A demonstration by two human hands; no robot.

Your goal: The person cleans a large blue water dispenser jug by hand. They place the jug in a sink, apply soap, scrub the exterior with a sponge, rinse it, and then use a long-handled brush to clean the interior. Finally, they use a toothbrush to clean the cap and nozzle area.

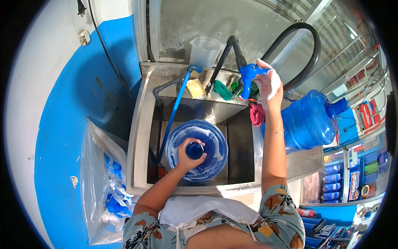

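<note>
My left hand [190, 155] is closed around the neck of a blue plastic water jug [214, 146], which stands mouth up in the stainless steel sink [241, 155]. White suds streak the jug's shoulder. My right hand [270, 85] has white foam over its palm and fingers and touches the blue valve handle [248, 74] at the end of a dark pipe behind the sink. A dark red cloth [257, 114] hangs at the sink's right rear corner, just under my right hand. Whether my right fingers close on the handle is partly hidden by foam.
On the back ledge are a yellow sponge [196, 88], a green scrubber [222, 90] and a clear plastic pitcher [205, 51]. A blue pipe [175, 112] slants into the sink. Another blue jug [306, 121] lies to the right. A plastic bag [104, 186] hangs at left.
</note>
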